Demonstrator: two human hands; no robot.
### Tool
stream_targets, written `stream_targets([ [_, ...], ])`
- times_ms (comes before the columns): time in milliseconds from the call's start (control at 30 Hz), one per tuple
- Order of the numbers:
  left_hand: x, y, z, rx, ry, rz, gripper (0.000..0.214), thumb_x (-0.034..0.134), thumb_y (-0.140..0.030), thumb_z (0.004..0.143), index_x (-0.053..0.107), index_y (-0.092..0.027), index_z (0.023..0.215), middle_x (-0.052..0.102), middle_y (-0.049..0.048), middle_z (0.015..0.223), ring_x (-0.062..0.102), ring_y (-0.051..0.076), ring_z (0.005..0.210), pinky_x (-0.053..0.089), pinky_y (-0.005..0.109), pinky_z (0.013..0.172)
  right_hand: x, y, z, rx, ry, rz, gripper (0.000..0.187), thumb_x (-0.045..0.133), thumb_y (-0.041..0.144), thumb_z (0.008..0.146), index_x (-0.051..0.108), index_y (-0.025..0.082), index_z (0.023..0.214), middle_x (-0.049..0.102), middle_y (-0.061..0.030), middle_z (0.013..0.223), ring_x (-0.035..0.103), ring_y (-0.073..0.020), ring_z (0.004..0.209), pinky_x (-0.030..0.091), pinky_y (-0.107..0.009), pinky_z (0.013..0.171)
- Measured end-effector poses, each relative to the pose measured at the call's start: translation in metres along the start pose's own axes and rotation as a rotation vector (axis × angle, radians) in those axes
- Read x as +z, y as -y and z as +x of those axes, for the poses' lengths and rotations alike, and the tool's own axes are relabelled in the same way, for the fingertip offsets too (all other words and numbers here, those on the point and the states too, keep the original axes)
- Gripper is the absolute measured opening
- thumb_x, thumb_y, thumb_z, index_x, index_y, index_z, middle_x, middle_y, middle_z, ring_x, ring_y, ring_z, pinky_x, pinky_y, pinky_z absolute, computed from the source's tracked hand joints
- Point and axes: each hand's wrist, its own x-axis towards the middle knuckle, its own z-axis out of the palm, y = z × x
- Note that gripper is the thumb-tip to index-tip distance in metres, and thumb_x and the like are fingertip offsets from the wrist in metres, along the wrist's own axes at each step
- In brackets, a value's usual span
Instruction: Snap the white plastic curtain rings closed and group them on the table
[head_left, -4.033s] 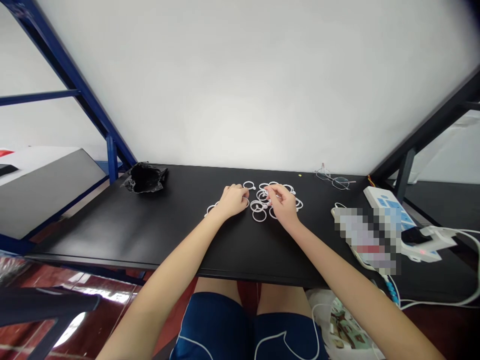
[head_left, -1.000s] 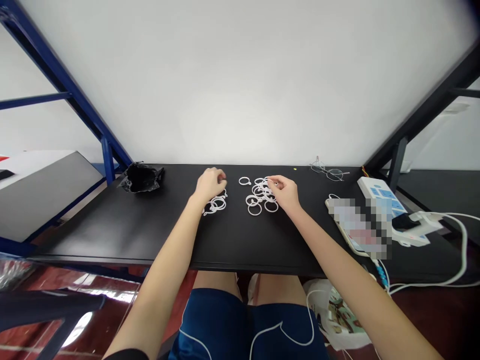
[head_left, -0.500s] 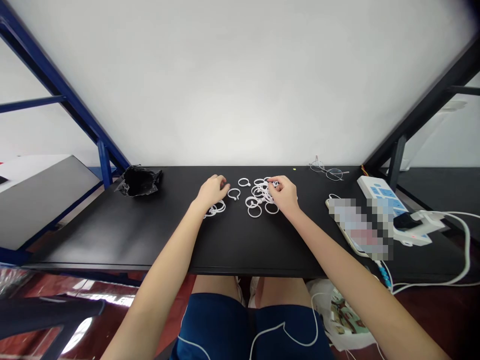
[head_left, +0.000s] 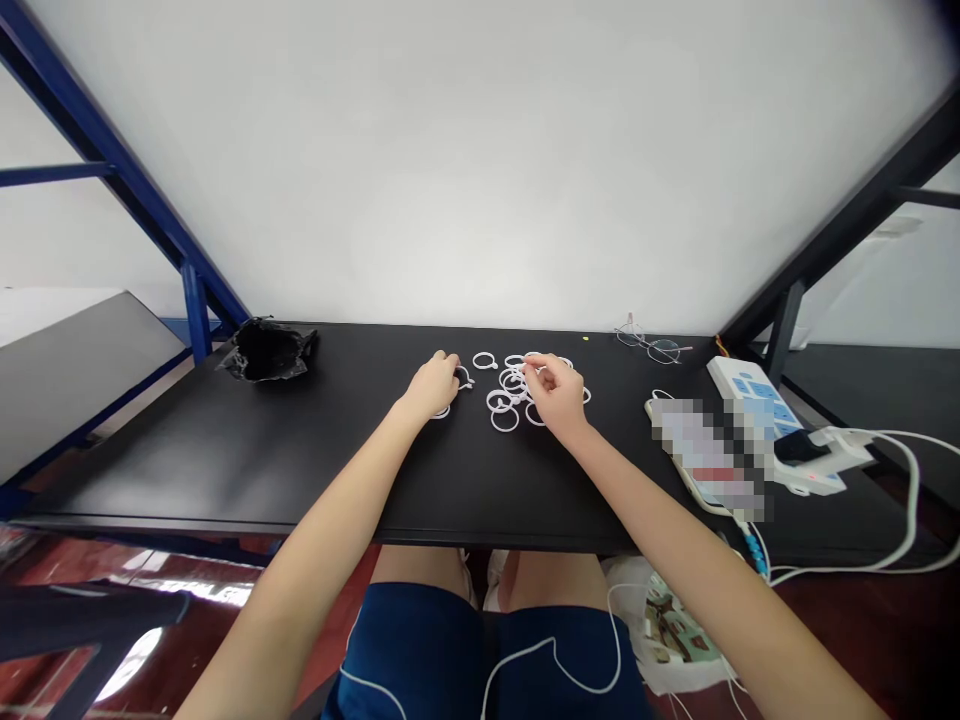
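Several white plastic rings (head_left: pixel 504 400) lie in a loose heap on the black table (head_left: pixel 300 450). My right hand (head_left: pixel 553 394) rests at the heap's right side, its fingertips pinched on one of the rings. My left hand (head_left: pixel 435 385) lies curled to the left of the heap, fingers closed on a single white ring (head_left: pixel 465 379). A small cluster of joined rings (head_left: pixel 441 411) peeks out from under my left hand.
A crumpled black bag (head_left: pixel 264 350) sits at the table's back left. Glasses (head_left: pixel 651 345) lie at the back right. A phone (head_left: pixel 705 455), a white power strip (head_left: pixel 757 400) and white cables (head_left: pixel 900 470) crowd the right side. Blue frame posts (head_left: pixel 196 315) stand left.
My left hand left the ring cluster at the left and moved right to take a single ring beside the heap. My right hand stayed pinching at the heap.
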Motion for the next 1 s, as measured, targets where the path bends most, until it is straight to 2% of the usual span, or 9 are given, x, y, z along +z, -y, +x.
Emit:
stream_targets([
  [100, -0.003, -0.002, 0.001, 0.051, -0.099, -0.207, 0.029, 0.041, -0.01, 0.083, 0.065, -0.015, 0.099, 0.064, 0.0083, 0.093, 0.062, 0.02, 0.087, 0.048, 0.03, 0.083, 0.001, 0.006, -0.003, -0.068, 0.068, -0.012, 0.021, 0.052, 0.036, 0.088, 0.067, 0.022, 0.094, 0.067, -0.0022, 0.076, 0.047, -0.0112, 0.047, 0.044, -0.028, 0.054],
  [200, -0.009, -0.01, -0.001, 0.043, -0.179, -0.455, 0.032, 0.038, -0.01, 0.081, 0.069, -0.015, 0.09, 0.068, 0.0043, 0.084, 0.063, 0.016, 0.078, 0.048, 0.026, 0.079, 0.001, 0.013, -0.005, -0.145, 0.223, -0.071, 0.031, 0.061, 0.039, 0.084, 0.063, 0.024, 0.111, 0.068, -0.0032, 0.09, 0.048, -0.011, 0.049, 0.045, -0.028, 0.056],
  [333, -0.012, -0.03, -0.007, 0.059, -0.308, -0.71, 0.034, 0.038, -0.011, 0.079, 0.071, -0.016, 0.086, 0.069, 0.0034, 0.085, 0.062, 0.015, 0.081, 0.047, 0.025, 0.078, 0.005, 0.02, -0.009, -0.253, 0.394, -0.094, 0.042, 0.065, 0.04, 0.082, 0.057, 0.027, 0.121, 0.069, -0.004, 0.101, 0.053, -0.013, 0.054, 0.047, -0.03, 0.06],
  [433, -0.008, -0.044, -0.009, -0.03, -0.231, -1.04, 0.031, 0.038, -0.011, 0.074, 0.068, -0.016, 0.078, 0.065, 0.0017, 0.075, 0.055, 0.01, 0.061, 0.044, 0.022, 0.06, 0.009, 0.021, -0.012, -0.301, 0.373, -0.047, 0.027, 0.06, 0.036, 0.087, 0.061, 0.024, 0.112, 0.068, -0.0038, 0.094, 0.053, -0.013, 0.054, 0.048, -0.029, 0.061],
  [500, -0.005, -0.05, -0.009, -0.136, -0.133, -1.302, 0.025, 0.039, -0.011, 0.069, 0.063, -0.015, 0.072, 0.054, -0.0017, 0.059, 0.038, 0.006, 0.044, 0.032, 0.02, 0.045, 0.011, 0.02, -0.013, -0.293, 0.316, -0.054, 0.018, 0.058, 0.033, 0.089, 0.062, 0.023, 0.103, 0.067, -0.0035, 0.088, 0.052, -0.0125, 0.054, 0.046, -0.029, 0.059],
  [567, -0.003, -0.053, -0.009, -0.199, -0.048, -1.514, 0.018, 0.042, -0.012, 0.065, 0.059, -0.015, 0.069, 0.043, -0.0053, 0.051, 0.024, 0.003, 0.038, 0.02, 0.018, 0.04, 0.012, 0.018, -0.012, -0.279, 0.272, -0.075, 0.013, 0.059, 0.033, 0.088, 0.063, 0.022, 0.095, 0.065, -0.0034, 0.085, 0.051, -0.0122, 0.053, 0.044, -0.028, 0.057],
  [633, -0.003, -0.054, -0.009, -0.205, -0.01, -1.638, 0.014, 0.045, -0.011, 0.061, 0.057, -0.014, 0.067, 0.04, -0.0064, 0.051, 0.02, 0.002, 0.038, 0.015, 0.018, 0.038, 0.012, 0.016, -0.011, -0.288, 0.274, -0.077, 0.013, 0.06, 0.034, 0.088, 0.063, 0.021, 0.089, 0.064, -0.0033, 0.08, 0.051, -0.0126, 0.055, 0.044, -0.028, 0.057],
  [767, -0.005, -0.053, -0.011, -0.167, -0.005, -1.691, 0.012, 0.048, -0.013, 0.06, 0.056, -0.014, 0.068, 0.043, -0.0058, 0.055, 0.022, 0.002, 0.038, 0.015, 0.017, 0.038, 0.013, 0.016, -0.012, -0.328, 0.319, -0.029, 0.017, 0.053, 0.031, 0.093, 0.063, 0.02, 0.084, 0.063, -0.0032, 0.076, 0.054, -0.0131, 0.059, 0.043, -0.027, 0.058],
  [1000, -0.003, -0.055, -0.012, -0.13, 0.057, -1.538, 0.011, 0.052, -0.022, 0.068, 0.059, -0.014, 0.072, 0.05, -0.0026, 0.062, 0.03, 0.003, 0.043, 0.019, 0.016, 0.039, 0.011, 0.019, -0.015, -0.293, 0.326, -0.118, 0.019, 0.051, 0.029, 0.092, 0.058, 0.02, 0.077, 0.055, -0.0002, 0.066, 0.049, -0.0125, 0.055, 0.04, -0.027, 0.057],
])
